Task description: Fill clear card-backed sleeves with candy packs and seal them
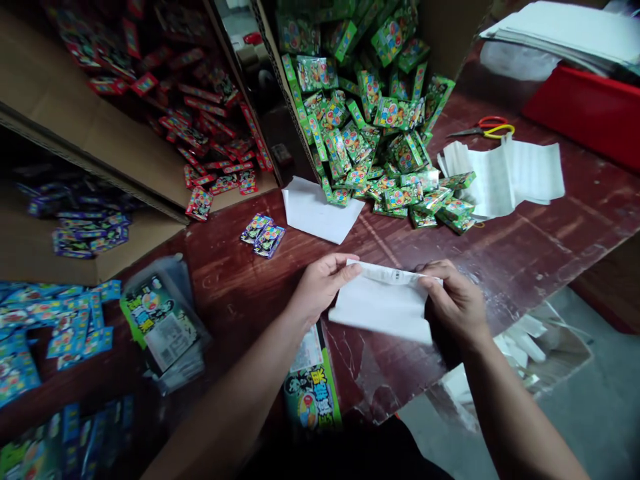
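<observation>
A white paper sheet (383, 310) with curled edges and small print along its top strip is stretched between my hands, above the table's front part. My left hand (320, 287) pinches its upper left corner, thumb on top. At the upper right corner, my right hand (460, 300) grips the same strip between thumb and fingers. Partly beneath my left forearm lies a printed green and black packet (313, 397). Two small purple boxes (263, 235) rest side by side beyond my left hand. Another white sheet (323, 210) lies flat farther back.
Green boxes (400, 113) spill from a carton at the back; red boxes (215, 127) fill another. Blue packets (75, 320) and clear bags with a printed card (163, 320) are left. Scissors (493, 128) lie near label sheets (535, 170). A waste bin (555, 367) stands below the edge.
</observation>
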The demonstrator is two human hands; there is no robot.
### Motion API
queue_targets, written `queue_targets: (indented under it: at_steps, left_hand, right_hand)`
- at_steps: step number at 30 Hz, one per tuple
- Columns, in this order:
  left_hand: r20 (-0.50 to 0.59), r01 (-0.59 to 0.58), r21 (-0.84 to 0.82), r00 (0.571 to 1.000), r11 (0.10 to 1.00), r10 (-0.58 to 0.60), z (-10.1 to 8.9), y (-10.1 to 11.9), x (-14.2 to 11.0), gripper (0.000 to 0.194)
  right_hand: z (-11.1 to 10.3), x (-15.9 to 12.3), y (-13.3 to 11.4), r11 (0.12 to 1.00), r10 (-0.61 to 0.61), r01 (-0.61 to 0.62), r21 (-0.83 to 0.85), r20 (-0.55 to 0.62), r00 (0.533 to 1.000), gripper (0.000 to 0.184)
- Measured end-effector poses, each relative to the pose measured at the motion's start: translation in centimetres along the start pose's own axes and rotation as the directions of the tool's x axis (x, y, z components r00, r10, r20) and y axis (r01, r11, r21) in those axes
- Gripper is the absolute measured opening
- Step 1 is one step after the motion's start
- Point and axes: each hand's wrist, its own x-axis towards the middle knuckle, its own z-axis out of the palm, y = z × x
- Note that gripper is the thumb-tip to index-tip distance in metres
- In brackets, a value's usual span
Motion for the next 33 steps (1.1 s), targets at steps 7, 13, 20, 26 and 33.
queue_targets:
  at_steps: [7,13,20,26,33]
  left_hand:
    - [-0.112,-0.070,0.208,0.989,0.976,0.095,-0.8,-0.2,-0.4,0.044]
    - [-0.239,-0.255,0.673,0.813,0.694,0.530,-2.4,0.9,-0.9,0.037]
    - [0.492,-0.548,0.836,0.765,0.020,0.416,1.1,-1.8,-3.2,0.022]
    - [0.119,-0.442,0.858,0.666,0.261,0.736,0.0,-0.5,-2.8,0.040]
    - [-0.100,-0.295,0.373,0.930,0.880,0.355,-2.4,1.0,-0.5,0.040]
  right_hand:
    - [1.0,0.1,-0.7,0.998,0.029,-0.028,-0.056,0.029,0.999,0.012]
    - [3.0,0.9,0.4,0.949,-0.006,0.032,-0.314,0.082,0.997,0.020]
    - [3.7,2.1,2.6,0.807,-0.013,0.162,-0.568,0.257,0.966,0.022]
    - [2.9,1.8,2.6,0.773,-0.052,0.261,-0.578,0.353,0.934,0.017]
    - [3.2,2.1,2.9,0.786,-0.101,0.289,-0.546,0.348,0.932,0.014]
